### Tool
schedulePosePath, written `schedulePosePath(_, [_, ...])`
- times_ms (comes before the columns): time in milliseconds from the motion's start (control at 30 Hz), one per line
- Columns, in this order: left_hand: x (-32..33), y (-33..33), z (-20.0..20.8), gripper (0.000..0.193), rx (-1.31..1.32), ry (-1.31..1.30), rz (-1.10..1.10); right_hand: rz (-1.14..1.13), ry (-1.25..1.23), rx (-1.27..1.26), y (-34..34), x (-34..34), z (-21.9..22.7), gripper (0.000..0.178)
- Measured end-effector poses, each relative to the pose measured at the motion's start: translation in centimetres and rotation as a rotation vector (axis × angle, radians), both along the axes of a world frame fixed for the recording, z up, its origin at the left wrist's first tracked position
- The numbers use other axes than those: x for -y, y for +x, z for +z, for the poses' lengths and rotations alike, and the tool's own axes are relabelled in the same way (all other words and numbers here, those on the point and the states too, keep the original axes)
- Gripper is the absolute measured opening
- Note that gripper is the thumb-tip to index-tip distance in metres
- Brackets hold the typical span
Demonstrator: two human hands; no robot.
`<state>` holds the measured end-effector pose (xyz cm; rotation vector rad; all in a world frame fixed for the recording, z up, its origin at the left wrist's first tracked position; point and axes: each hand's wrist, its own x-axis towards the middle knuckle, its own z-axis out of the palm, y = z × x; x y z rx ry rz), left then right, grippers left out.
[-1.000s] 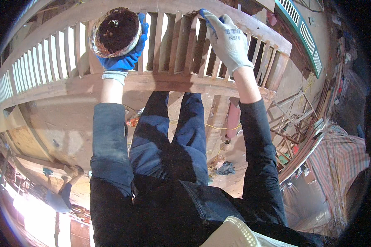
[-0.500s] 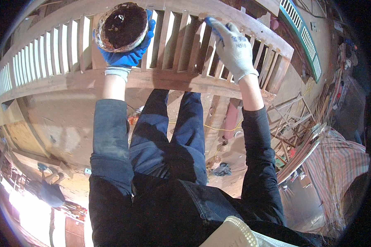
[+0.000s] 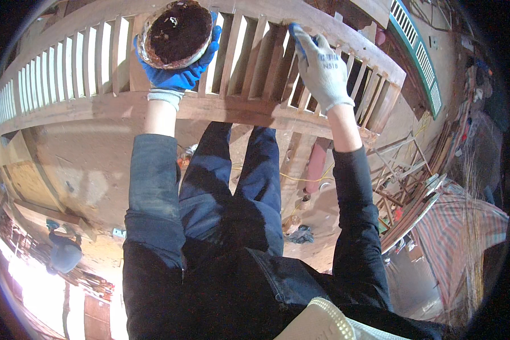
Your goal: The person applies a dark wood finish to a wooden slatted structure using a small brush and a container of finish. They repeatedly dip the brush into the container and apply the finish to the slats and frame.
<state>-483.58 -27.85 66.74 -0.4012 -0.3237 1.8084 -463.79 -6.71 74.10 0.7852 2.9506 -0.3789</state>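
A slatted wooden frame (image 3: pixel 232 107), like a long louvred panel, stretches across the upper part of the view. My left hand (image 3: pixel 178 79), in a blue-palmed glove, cups a round bowl (image 3: pixel 201 52) from below over the slats. Dark brown paste or powder (image 3: pixel 173 37) fills the bowl, and its rim is crusted. My right hand (image 3: pixel 323 71), in a matching glove with its pale back upward, rests at the frame's far rail towards the right end. One blue-tipped finger reaches forward onto the rail; the others curl under. Whatever they may hold is hidden.
A green-edged slatted panel (image 3: pixel 419 62) leans at the upper right. Wood scraps (image 3: pixel 394 175) and a striped sheet (image 3: pixel 453 232) lie to the right. A yellow cord (image 3: pixel 300 175) and a dark crumpled rag (image 3: pixel 300 234) are on the floor near my legs.
My left hand and the bowl have shifted slightly up and to the right. The right hand's finger has moved a little along the far rail, with the fingers still bent.
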Motion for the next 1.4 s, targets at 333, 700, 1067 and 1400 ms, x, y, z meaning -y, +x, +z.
schedulePosePath(333, [0.1,0.1,-0.1,0.079,0.011,-0.036,0.022,0.0,-0.088,-0.184,-2.4,0.5,-0.6,0.042])
schedulePosePath(700, [0.2,0.1,-0.6,0.078,0.027,-0.03,0.032,0.068,-0.009,-0.137,-3.3,1.2,-0.7,0.045])
schedulePosePath(1067, [0.1,0.1,-0.6,0.077,-0.041,-0.056,0.028,0.112,0.094,-0.032,-3.6,1.9,-1.0,0.047])
schedulePosePath(1400, [0.0,0.1,0.1,0.074,-0.055,-0.074,0.046,0.129,0.034,-0.022,-3.5,1.3,0.1,0.047])
